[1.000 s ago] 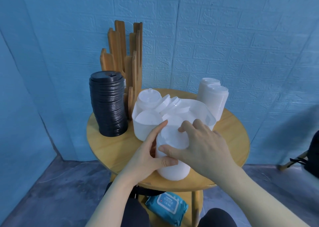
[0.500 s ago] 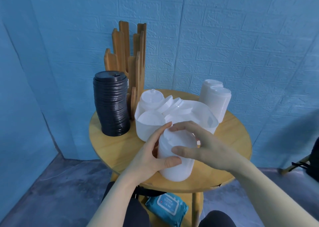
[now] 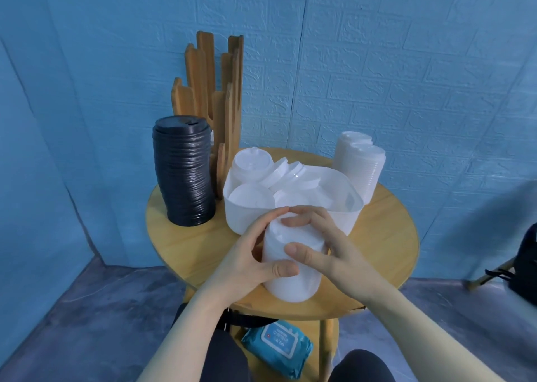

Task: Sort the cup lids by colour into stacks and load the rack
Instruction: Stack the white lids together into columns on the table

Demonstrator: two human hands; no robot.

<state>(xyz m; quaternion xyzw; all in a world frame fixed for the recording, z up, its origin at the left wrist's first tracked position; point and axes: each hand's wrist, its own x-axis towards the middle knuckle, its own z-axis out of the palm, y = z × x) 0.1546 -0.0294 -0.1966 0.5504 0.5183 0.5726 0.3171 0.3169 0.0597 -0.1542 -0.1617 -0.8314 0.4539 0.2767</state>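
Observation:
A stack of white lids (image 3: 293, 277) stands at the near edge of the round wooden table (image 3: 189, 236). My left hand (image 3: 250, 254) grips its left side, thumb across the front. My right hand (image 3: 325, 248) grips its right side and top, fingers curled over the upper lid. Behind it a white tub (image 3: 343, 207) holds several loose white lids (image 3: 252, 166). A tall stack of black lids (image 3: 184, 172) stands at the left. The wooden rack (image 3: 215, 97) rises behind it. Two more white lid stacks (image 3: 363, 164) stand at the back right.
A blue pack of wipes (image 3: 277, 349) lies on the lower shelf under the table. A dark bag (image 3: 526, 265) and a chair leg sit at the right edge. Blue walls close in behind and to the left.
My right hand has slid down from the top of the white stack to wrap its right side. The left hand keeps its hold. The camera has moved slightly.

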